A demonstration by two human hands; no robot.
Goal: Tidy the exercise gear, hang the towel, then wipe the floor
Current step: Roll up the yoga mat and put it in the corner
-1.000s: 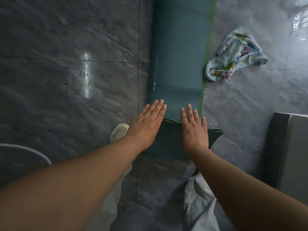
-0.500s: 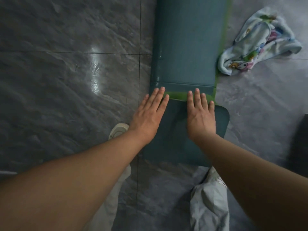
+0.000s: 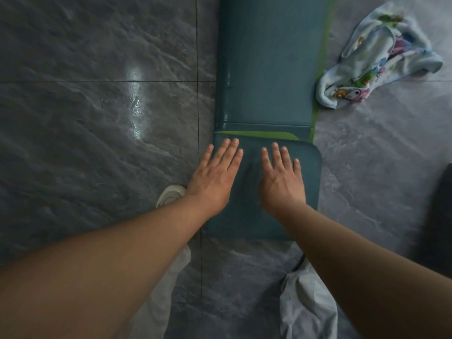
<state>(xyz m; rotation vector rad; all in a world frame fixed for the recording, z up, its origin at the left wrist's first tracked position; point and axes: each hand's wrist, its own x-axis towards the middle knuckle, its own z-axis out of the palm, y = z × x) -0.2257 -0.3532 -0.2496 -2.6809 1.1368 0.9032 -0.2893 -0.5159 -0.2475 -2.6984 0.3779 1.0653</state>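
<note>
A teal exercise mat (image 3: pixel 269 59) with a green underside lies on the grey tiled floor, running away from me. Its near end is folded over onto itself, and a strip of green shows at the fold's far edge. My left hand (image 3: pixel 215 177) lies flat on the folded part's left side, fingers straight. Flat on the fold's right side, my right hand (image 3: pixel 281 179) also has straight fingers. A crumpled white towel (image 3: pixel 374 62) with cartoon prints lies on the floor right of the mat, touching its green edge.
Glossy grey floor tiles (image 3: pixel 97 118) stretch out to the left. A white shoe (image 3: pixel 170 194) shows beside my left wrist, and light grey trouser legs (image 3: pixel 305 304) sit at the bottom. A dark object (image 3: pixel 440 211) stands at the right edge.
The mat's near end has been laid down flat over itself. Both hands have slid back a little from the fold's far edge, and more of the green strip shows.
</note>
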